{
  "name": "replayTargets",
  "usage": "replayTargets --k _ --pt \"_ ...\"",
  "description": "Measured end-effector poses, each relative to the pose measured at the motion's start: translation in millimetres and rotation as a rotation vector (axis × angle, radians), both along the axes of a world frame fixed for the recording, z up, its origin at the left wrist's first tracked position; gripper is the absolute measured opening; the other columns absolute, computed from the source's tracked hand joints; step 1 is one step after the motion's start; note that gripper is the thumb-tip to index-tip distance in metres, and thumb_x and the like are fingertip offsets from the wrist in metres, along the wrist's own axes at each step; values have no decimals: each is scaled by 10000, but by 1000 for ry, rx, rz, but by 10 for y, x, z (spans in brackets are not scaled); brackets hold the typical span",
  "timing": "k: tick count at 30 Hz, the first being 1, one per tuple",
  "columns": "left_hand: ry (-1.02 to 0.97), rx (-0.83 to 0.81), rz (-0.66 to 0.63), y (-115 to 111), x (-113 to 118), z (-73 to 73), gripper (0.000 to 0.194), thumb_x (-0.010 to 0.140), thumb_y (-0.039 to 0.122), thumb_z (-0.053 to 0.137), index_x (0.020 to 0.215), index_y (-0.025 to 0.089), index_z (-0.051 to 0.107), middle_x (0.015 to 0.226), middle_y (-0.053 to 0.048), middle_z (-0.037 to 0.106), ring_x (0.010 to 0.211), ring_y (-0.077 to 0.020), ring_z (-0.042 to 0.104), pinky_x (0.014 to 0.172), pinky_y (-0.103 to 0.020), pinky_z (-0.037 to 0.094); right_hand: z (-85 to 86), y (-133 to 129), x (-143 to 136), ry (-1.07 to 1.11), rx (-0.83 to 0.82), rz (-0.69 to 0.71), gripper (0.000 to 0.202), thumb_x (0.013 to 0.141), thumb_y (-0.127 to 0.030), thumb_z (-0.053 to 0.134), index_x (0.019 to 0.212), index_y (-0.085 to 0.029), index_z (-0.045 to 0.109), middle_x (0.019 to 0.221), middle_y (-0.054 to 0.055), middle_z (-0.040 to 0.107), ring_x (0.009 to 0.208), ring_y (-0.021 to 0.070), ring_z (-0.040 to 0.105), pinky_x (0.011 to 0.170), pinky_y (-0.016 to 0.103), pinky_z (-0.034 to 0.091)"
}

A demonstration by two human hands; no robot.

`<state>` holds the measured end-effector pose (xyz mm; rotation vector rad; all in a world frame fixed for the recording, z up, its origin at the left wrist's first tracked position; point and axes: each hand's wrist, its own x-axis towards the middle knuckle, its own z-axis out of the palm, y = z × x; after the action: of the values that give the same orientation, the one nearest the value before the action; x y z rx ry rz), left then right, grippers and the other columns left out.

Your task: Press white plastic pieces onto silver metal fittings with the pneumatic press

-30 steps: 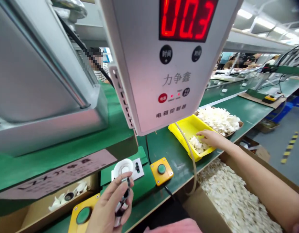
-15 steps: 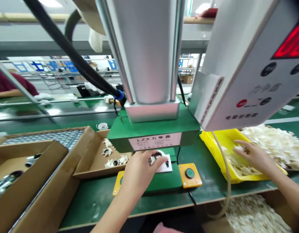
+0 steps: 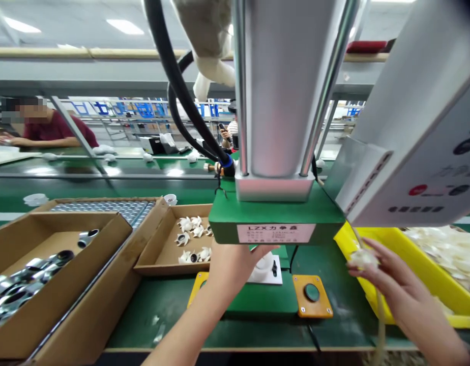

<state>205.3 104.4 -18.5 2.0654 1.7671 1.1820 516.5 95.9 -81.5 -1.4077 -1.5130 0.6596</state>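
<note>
My right hand (image 3: 397, 282) pinches a white plastic impeller (image 3: 364, 259) in front of the yellow bin (image 3: 414, 244). My left hand (image 3: 235, 264) reaches under the green press head (image 3: 276, 218), beside the white fixture plate (image 3: 276, 269); its fingertips are hidden behind the press, so what they hold cannot be made out. A round white piece (image 3: 262, 267) sits on the plate. Several white impellers, some with dark centres, lie in the small cardboard box (image 3: 154, 262) left of the press.
Orange button box (image 3: 312, 296) stands right of the fixture, another partly behind my left wrist. A cardboard box (image 3: 101, 223) of metal rings is at left. White controller (image 3: 414, 178) overhangs the right. A person (image 3: 59, 124) sits across the line.
My right hand has come out of the yellow bin with a white impeller. My left hand has moved off the fixture toward the small cardboard box. The view has shifted.
</note>
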Motion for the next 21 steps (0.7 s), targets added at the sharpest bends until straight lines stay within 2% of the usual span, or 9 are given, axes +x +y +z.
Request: replayTargets --k 2,5,7,9,11,13,15,18,21 --pt "-203 -57 -21 -42 -20 -34 243 739 460 643 876 264 690 855 -64 669 960 -304 549 955 -460 310 47 -59 -346 79 -78 199 477 810 -448 572 1243 -263 497 990 65 688 914 216 665 816 280 544" --pt "-509 -166 -33 -151 -59 -114 184 736 406 656 810 239 673 861 -53 639 904 -252 541 881 -395 372 74 -98 -802 5 -28 363 303 850 -399 535 1108 -242 553 1065 74 643 963 189 630 843 258 519" --pt "-668 -255 -22 -244 -88 -186 207 786 413 590 821 213 634 735 -31 585 730 -191 529 662 -313 429 73 -66 -1051 -133 70 390 237 849 -389 531 1029 -242 575 1074 71 632 995 202 610 850 282 513" --pt "-832 -359 -30 -345 -125 -265 218 834 400 509 846 193 576 605 15 473 548 -131 442 455 -237 337 55 11 -1258 -309 151 366 223 840 -399 540 998 -250 594 1059 66 643 999 227 608 824 322 525" --pt "-1105 -454 -70 -449 -176 -343 137 826 311 514 878 185 529 647 29 450 498 -86 386 390 -195 230 12 103 -1422 -472 203 329 240 849 -422 521 1004 -262 611 1023 64 666 933 244 633 746 352 549" --pt "-1445 -511 -110 -549 -236 -419 149 764 195 573 903 181 520 781 13 492 519 -53 394 389 -174 198 -60 180 -1532 -595 275 315 276 862 -445 493 1025 -265 624 1009 69 680 897 258 647 727 387 556" --pt "-1669 -511 -109 -630 -294 -499 208 716 128 595 911 176 537 851 3 513 520 -37 400 384 -168 183 -151 231 -1572 -686 358 323 322 854 -472 497 1049 -253 630 987 80 690 887 273 654 738 416 557" --pt "-1692 -508 -92 -688 -360 -639 187 686 118 576 867 161 565 814 -3 544 466 -38 395 362 -178 172 -287 285 -1504 -771 430 380 349 851 -476 509 1070 -234 631 933 89 704 832 266 670 728 402 567" --pt "-1671 -553 -141 -670 -397 -786 202 634 141 558 835 154 577 760 -15 590 407 -49 418 361 -204 172 -384 346 -1377 -782 447 470 277 884 -389 477 1072 -260 635 966 71 704 833 240 675 720 353 573"
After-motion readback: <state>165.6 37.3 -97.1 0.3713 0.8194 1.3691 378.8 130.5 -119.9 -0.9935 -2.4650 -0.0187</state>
